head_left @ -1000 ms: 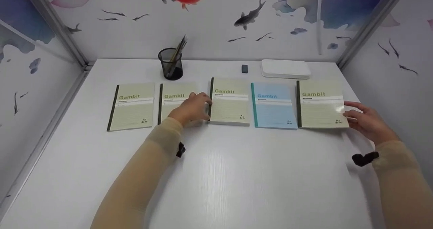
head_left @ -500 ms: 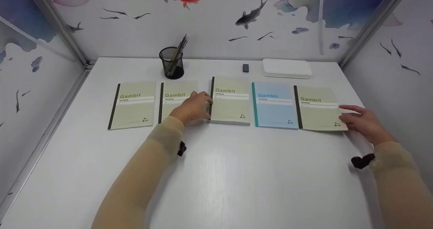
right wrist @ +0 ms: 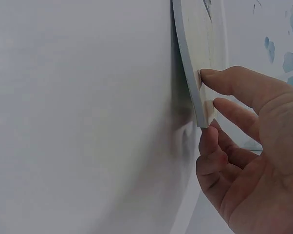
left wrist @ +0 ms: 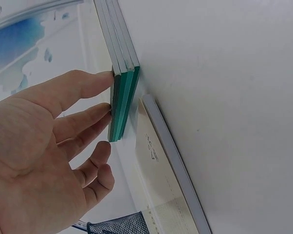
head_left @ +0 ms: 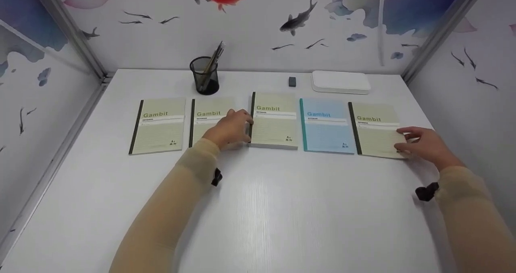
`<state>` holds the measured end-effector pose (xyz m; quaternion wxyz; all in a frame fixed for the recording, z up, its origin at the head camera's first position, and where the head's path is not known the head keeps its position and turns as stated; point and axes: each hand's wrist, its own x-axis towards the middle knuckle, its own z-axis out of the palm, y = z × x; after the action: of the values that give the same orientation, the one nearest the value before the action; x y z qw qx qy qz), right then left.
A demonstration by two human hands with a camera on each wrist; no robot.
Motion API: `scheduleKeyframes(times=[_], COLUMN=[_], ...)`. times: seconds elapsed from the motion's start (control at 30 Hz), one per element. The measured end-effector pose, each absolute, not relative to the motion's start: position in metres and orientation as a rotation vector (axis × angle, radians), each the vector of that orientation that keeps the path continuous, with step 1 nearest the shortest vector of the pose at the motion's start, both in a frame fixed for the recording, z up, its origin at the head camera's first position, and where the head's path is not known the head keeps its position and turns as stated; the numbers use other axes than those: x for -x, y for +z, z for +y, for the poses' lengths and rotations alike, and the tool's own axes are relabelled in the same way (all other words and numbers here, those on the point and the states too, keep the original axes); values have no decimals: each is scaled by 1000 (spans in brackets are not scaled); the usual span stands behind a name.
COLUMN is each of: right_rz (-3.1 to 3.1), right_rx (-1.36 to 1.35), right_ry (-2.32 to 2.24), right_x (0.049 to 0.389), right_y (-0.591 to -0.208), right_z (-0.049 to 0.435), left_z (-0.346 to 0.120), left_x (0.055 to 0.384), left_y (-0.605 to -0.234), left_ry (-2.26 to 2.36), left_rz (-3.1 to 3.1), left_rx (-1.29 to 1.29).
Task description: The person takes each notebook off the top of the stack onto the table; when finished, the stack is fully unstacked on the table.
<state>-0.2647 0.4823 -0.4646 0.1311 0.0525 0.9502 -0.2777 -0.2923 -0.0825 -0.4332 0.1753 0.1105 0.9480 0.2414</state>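
Several "Gambit" notebooks lie in a row. At the right end, my right hand [head_left: 427, 146] grips the lower right part of a pale green notebook [head_left: 375, 140]. In the right wrist view, thumb and forefinger are on its cover, other fingers are at its edge, and its corner curves up. My left hand [head_left: 231, 128] touches the spine side of the middle notebook stack [head_left: 274, 123]. Teal spines [left wrist: 123, 95] show beneath the black one in the left wrist view. A blue notebook [head_left: 327, 128] lies between the stack and the gripped notebook.
Left of the stack are two pale green notebooks, the outer notebook [head_left: 158, 132] and an inner notebook [head_left: 211, 105] partly behind my hand. Along the back stand a mesh pen cup [head_left: 206, 79], a dark eraser [head_left: 292, 81] and a white case [head_left: 340, 82]. Printed wall panels enclose the table.
The right-end notebook has come down flatter and slightly nearer me. My right hand has moved left, its fingers further over the cover. My left hand has stayed at the stack.
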Motion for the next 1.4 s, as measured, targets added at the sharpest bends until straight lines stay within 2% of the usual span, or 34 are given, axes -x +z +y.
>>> scheduleKeyframes(times=[0.27,0.43,0.67,0.9,1.17,1.4], right_rz=[2722,2820,2894,2876,2813,2649], right_rx=[-100,-71,-101,-248,-83,-54], right_ry=[-688,-610,-647,-1040,-1221,-1301], right_x=[268,269,268,260,263,277], right_y=[-460,-453,-453,-457,-454,-457], right_z=[479,461,415,369,308,257], left_z=[-83,-86,-87,-84,-83,-83], left_x=[293,295,296,295,294,295], left_y=[-434,-432,-430,-431,-432,-435], left_ry=[702,688,706,714,636,666], left_rz=[2669,2667,2668,2655,2690,2691], left_rx=[-311,-319,-293,-292,-375,-359])
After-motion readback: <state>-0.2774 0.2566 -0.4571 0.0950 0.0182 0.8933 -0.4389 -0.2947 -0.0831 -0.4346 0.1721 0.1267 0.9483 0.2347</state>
